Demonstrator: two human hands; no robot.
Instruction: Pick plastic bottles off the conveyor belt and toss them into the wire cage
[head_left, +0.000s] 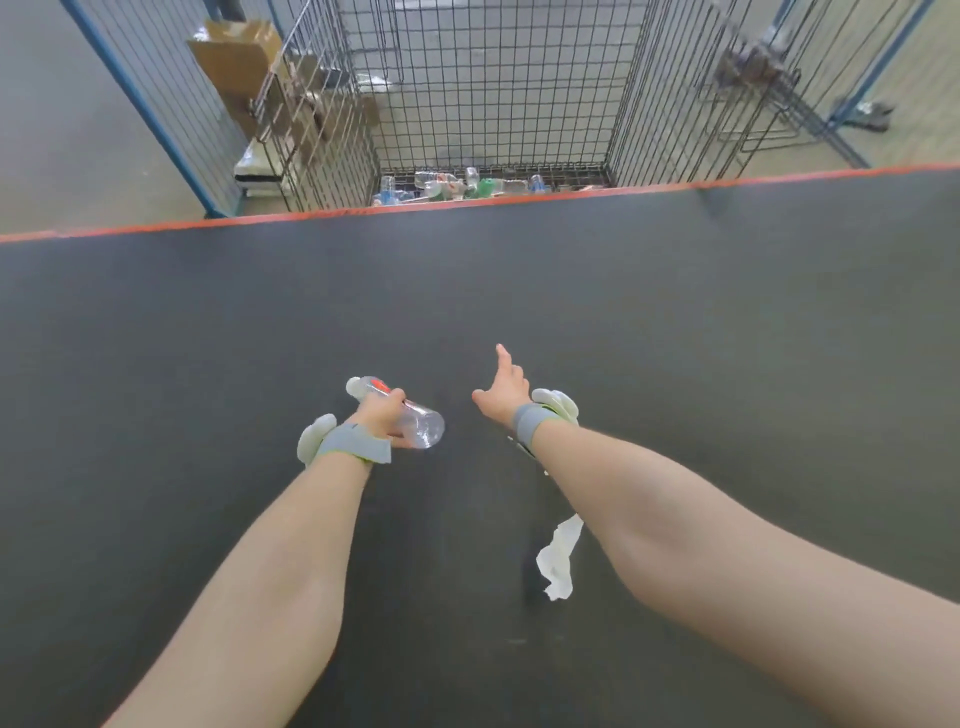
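Observation:
My left hand grips a clear plastic bottle with a red-marked label, held sideways just above the dark conveyor belt. My right hand hovers beside it with fingers spread, holding nothing. Both wrists wear grey straps with pale pads. Beyond the belt's orange far edge stands the wire cage, and several plastic bottles lie on its floor.
A crumpled white scrap of paper lies on the belt under my right forearm. A second wire cage with cardboard boxes stands to the left of the first. Blue metal posts frame the cages on the concrete floor.

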